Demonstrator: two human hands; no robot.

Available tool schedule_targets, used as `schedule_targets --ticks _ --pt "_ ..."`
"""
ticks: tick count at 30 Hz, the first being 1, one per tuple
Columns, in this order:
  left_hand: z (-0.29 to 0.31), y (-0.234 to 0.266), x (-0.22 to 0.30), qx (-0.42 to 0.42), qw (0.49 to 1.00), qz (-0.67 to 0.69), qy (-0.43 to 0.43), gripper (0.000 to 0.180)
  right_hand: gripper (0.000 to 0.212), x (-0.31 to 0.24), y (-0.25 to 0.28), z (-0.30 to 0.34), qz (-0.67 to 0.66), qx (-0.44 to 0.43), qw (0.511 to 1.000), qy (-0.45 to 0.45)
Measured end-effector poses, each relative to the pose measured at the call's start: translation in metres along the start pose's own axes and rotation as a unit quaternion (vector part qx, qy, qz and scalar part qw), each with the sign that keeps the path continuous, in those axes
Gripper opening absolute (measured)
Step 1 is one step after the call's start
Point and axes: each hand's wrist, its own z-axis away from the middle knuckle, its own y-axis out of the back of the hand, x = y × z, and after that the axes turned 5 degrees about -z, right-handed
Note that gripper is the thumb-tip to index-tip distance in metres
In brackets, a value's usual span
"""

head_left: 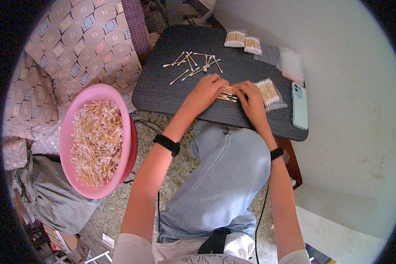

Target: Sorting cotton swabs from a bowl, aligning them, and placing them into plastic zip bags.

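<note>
A small bundle of cotton swabs [227, 95] lies crosswise near the front of the dark table [163, 90]. At its left end, the curled fingers of my left hand [207, 91] close on the swabs. My right hand [251, 97] holds the other end, its fingers bent over the tips. The fingertips are partly hidden, and so are both ends of the bundle. Just right of my right hand lies a clear bag filled with cotton swabs [267, 92]. Several loose cotton swabs [179, 77] are scattered beyond my left hand.
Two filled swab bags [235, 38] lie at the far edge, near a stack of clear plastic bags [290, 64]. A pale green phone [299, 106] rests at the right edge. Left of the table stands a pink basin [66, 145] full of swabs. A wall [352, 110] rises at right.
</note>
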Motion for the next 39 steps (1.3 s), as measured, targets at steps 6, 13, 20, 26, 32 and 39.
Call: schedule_targets --ticks 6,13,20,26,32,39 --pt "-0.002 -0.001 0.005 0.035 0.999 0.027 0.029 0.026 0.016 0.002 -0.003 0.000 0.035 0.008 0.999 0.019" --pt "-0.003 0.001 0.005 0.063 0.998 0.017 -0.002 0.020 0.018 0.003 -0.003 -0.001 0.007 0.014 1.000 -0.011" --pt "0.000 0.002 0.005 0.071 0.997 -0.001 -0.016 0.019 0.015 0.000 -0.004 -0.001 0.048 0.021 0.998 0.043" --pt "-0.002 0.000 0.004 0.101 0.995 0.003 0.004 0.017 0.014 0.005 -0.004 0.002 0.036 0.045 0.998 -0.013" --pt "-0.003 0.006 0.013 0.082 0.996 -0.018 -0.006 0.022 0.013 0.013 -0.004 0.004 0.099 0.086 0.991 0.010" --pt "0.000 0.005 0.014 0.019 0.992 -0.096 -0.076 0.033 0.018 0.011 -0.007 0.003 0.092 0.079 0.993 0.006"
